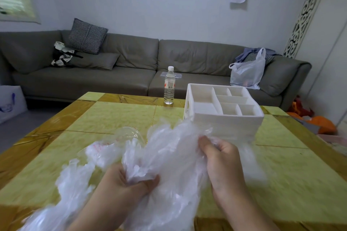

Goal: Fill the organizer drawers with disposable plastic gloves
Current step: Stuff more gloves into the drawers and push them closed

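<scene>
Between both hands, plastic gloves (169, 155), left hand (120, 182) and right hand (221, 163) gripping

Two bare forearms enter from the bottom edge, each ending in a bare hand: the left hand (129, 180) and the right hand (221, 163). No sleeve shows on either arm as far as the lower edge. The wrists carry no watch, strap or bracelet, and the visible fingers (206, 141) show no ring. The fingernails look short and unpainted where they can be seen. The right hand's outer edge is blurred.
</scene>
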Motion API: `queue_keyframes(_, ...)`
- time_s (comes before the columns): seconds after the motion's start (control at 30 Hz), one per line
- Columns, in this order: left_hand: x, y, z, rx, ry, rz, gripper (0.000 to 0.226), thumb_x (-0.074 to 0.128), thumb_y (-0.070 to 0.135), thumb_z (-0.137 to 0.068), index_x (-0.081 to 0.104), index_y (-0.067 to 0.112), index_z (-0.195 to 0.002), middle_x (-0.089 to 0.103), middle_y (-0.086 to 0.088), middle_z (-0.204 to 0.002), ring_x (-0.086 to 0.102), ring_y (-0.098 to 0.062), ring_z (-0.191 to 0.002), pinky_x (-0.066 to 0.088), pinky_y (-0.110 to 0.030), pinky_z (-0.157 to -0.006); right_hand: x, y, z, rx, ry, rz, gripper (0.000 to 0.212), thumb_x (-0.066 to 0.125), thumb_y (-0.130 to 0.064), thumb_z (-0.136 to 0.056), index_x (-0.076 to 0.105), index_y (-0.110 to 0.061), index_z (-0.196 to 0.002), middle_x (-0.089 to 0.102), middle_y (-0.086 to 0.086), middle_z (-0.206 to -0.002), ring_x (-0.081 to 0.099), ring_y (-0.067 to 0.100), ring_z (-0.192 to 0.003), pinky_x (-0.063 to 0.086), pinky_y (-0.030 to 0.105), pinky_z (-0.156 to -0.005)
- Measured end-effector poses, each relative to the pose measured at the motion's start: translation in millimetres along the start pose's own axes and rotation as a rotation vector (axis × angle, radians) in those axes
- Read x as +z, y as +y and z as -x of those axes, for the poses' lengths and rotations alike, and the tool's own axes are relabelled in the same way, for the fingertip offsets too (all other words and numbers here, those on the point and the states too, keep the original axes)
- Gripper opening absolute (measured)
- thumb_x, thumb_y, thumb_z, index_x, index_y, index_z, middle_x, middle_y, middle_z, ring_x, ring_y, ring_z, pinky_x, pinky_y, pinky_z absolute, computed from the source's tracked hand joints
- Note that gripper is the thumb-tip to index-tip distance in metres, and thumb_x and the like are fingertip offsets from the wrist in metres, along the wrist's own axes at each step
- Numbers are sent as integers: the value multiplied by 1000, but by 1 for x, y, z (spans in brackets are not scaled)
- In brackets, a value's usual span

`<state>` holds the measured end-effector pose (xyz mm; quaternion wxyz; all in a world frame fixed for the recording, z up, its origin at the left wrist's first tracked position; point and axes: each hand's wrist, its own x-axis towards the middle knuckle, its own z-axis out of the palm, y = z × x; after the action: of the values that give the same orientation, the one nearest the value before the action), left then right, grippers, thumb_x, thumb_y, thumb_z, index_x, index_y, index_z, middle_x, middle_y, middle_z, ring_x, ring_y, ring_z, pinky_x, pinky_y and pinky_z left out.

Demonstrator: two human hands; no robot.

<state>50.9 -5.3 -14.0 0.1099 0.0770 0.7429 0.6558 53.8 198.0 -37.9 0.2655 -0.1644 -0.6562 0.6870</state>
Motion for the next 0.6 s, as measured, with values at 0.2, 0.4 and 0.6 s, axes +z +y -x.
queue_keyframes(0.2,1,-11,-7,51,174,45,9,91,10,-76,82,12,-73,76,-17,-68,76,-36,-69,57,-33,-54,-1,-5,3,181,-169,-91,73,79,-66,-78,72,-2,-113,75,25,-97,73,33,-84,57,41,-69)
queue_keyframes(0.4,1,-8,-10,53,317,222,12,83,1,-79,81,8,-70,76,-15,-69,75,-23,-58,57,-26,-47,8,-6,27,290,-504,92,13,77,-14,-93,83,-13,-104,82,8,-103,79,28,-100,61,54,-97)
queue_keyframes(0.6,-13,-7,-19,-65,364,420,16,77,18,-89,75,4,-97,80,-16,-89,78,-32,-79,61,-47,-80,14,10,28,166,-370,309,16,83,-19,-86,78,-10,-98,83,0,-90,80,19,-88,63,50,-90)
